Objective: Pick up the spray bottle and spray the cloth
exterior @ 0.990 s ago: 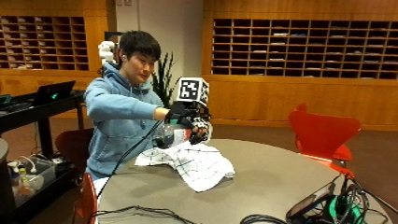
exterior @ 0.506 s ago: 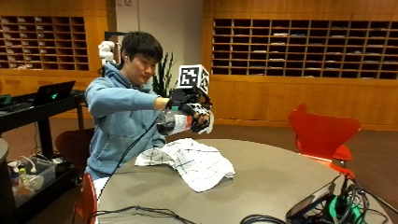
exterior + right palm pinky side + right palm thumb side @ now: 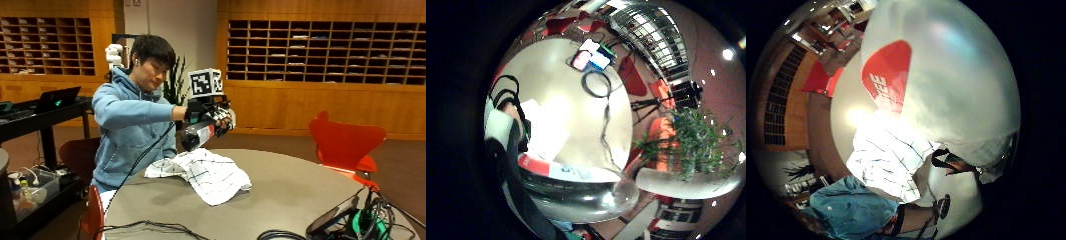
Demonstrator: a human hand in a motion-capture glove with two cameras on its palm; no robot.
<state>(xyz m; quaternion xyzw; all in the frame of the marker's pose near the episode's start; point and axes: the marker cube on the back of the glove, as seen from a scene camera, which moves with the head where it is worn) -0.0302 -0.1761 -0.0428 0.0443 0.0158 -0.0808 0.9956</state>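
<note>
Item one, spray bottle (image 3: 198,135): you carry it in your gloved right hand (image 3: 212,117), lifted clear of the counter (image 3: 293,195) and hanging above the near edge of the cloth (image 3: 203,172), which puts the bottle where a spray can fall onto the fabric. Its clear body with the red label (image 3: 887,80) fills the thumb side palm view, so it sits close against the palm. Item two, cloth: white with a dark grid, rumpled and spread on the counter in front of you, well below the bottle and not touching it. Item three, grip: your fingers curl around the bottle's upper part, grasping it; whether a finger rests on the trigger is probably not something these views can settle, since the nozzle end is hidden behind the glove. Item four, arm pose: your elbow is bent and raised, forearm held roughly level at chest height, the bottle tilted with its base angled down toward the cloth. Item five, step in hand: the pick-up looks done; the spraying appears not yet begun.
</note>
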